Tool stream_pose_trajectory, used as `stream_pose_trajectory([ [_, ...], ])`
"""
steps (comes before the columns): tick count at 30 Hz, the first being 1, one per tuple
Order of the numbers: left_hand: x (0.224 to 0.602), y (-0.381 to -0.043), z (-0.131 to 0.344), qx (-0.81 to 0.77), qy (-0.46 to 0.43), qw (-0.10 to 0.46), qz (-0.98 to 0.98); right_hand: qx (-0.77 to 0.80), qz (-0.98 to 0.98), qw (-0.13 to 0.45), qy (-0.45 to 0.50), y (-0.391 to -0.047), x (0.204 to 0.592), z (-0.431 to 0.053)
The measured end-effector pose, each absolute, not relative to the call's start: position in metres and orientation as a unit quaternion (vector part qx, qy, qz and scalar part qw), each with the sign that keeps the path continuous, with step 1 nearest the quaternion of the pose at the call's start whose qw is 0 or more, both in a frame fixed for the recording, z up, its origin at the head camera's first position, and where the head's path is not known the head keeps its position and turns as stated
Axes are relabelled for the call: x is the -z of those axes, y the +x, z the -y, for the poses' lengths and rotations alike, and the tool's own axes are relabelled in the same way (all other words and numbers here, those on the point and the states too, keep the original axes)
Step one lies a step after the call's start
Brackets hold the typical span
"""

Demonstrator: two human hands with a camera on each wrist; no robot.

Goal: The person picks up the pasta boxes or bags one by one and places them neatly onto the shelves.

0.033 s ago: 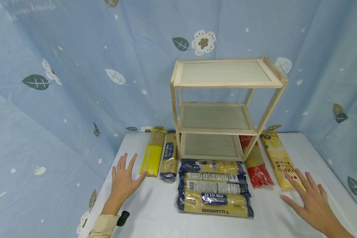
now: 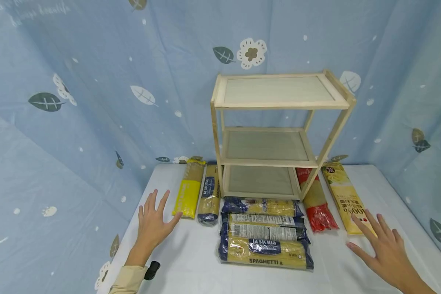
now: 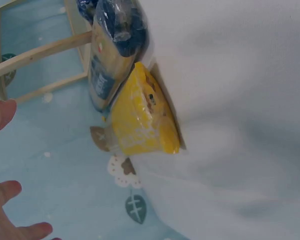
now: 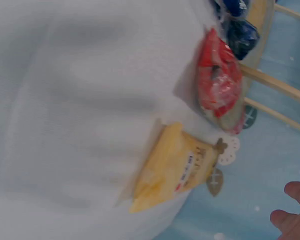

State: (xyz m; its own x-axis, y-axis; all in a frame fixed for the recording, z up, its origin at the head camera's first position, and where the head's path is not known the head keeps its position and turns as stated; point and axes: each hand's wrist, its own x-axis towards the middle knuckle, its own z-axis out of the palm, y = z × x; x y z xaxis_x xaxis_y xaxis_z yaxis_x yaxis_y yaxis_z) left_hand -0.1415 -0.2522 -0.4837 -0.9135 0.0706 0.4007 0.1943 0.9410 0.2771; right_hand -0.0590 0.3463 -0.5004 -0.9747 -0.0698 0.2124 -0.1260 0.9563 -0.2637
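Observation:
My left hand [image 2: 151, 228], fingers spread and holding nothing, hovers left of a yellow noodle pack [image 2: 189, 192]. Beside that pack lies a blue-ended spaghetti pack [image 2: 208, 196]. On the right, my right hand [image 2: 384, 253] is spread too, over the near end of a yellow pack with printed characters [image 2: 347, 200]; whether it touches cannot be told from above, but in the right wrist view the fingers are apart from the pack [image 4: 172, 170]. A red-ended pasta pack [image 2: 317, 204] lies to its left. Between the hands, several spaghetti packs [image 2: 264, 251] lie crosswise in a row.
A three-tier wooden rack [image 2: 279, 92] stands at the back middle of the white-covered table [image 2: 191, 265], just behind the row of packs. Its legs stand close to the packs on both sides. A blue patterned curtain [image 2: 169, 81] hangs around the back and sides.

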Motion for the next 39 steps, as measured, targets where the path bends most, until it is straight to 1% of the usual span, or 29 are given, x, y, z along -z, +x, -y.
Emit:
stream_pose_trajectory([
  [13, 0.471, -0.151, 0.239, 0.201, -0.084, 0.219, 0.951, -0.151, 0.981, 0.113, 0.042, -0.067, 0.492, -0.352],
  [16, 0.463, -0.155, 0.231, 0.245, -0.102, 0.229, 0.937, -0.159, 0.98, 0.114, 0.031, -0.067, 0.492, -0.354],
  [20, 0.452, -0.162, 0.219, 0.314, -0.127, 0.235, 0.911, -0.166, 0.977, 0.13, 0.027, -0.068, 0.492, -0.357],
  [23, 0.444, -0.169, 0.209, 0.362, -0.148, 0.234, 0.89, -0.168, 0.974, 0.147, 0.028, -0.07, 0.492, -0.358],
  [29, 0.433, -0.18, 0.187, 0.445, -0.161, 0.233, 0.85, -0.173, 0.974, 0.148, 0.013, -0.076, 0.496, -0.359],
  [34, 0.424, -0.189, 0.17, 0.488, -0.165, 0.229, 0.826, -0.174, 0.972, 0.153, 0.019, -0.084, 0.5, -0.361],
  [39, 0.399, -0.189, 0.15, 0.529, -0.183, 0.215, 0.8, -0.167, 0.974, 0.153, 0.018, -0.093, 0.507, -0.367],
])
